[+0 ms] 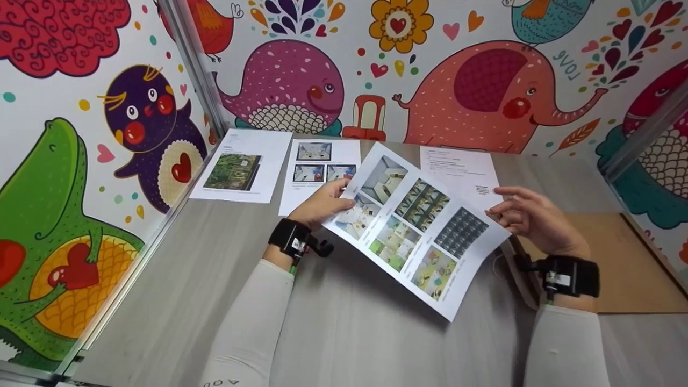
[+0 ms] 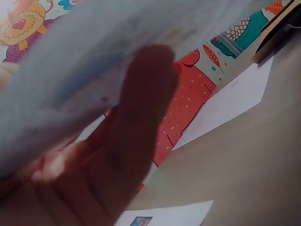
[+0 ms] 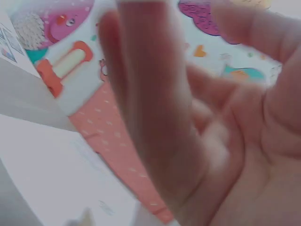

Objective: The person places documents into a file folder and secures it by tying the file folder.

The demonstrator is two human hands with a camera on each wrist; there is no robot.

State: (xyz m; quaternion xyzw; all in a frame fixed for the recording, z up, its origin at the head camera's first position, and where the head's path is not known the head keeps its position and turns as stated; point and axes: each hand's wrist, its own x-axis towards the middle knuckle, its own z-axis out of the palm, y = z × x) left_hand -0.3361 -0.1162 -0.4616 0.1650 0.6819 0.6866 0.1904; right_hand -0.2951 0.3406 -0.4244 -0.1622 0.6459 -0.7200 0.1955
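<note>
My left hand (image 1: 323,203) holds a printed paper sheet (image 1: 416,231) by its left edge, with the thumb lying over the printed face. The sheet bears several colour pictures with small captions and is tilted above the table. In the left wrist view the thumb (image 2: 148,89) presses on the blurred paper (image 2: 89,61). Close by the sheet's right corner is my right hand (image 1: 537,220), its fingers loosely bent. The right wrist view shows nothing between the fingers (image 3: 155,94) of that hand.
Along the back of the grey table (image 1: 161,301) lie a sheet with one garden photo (image 1: 242,166), a sheet with several small pictures (image 1: 320,156) and a text sheet (image 1: 457,158). A brown cardboard piece (image 1: 629,263) is at the right. Cartoon-printed walls (image 1: 376,80) stand behind and left.
</note>
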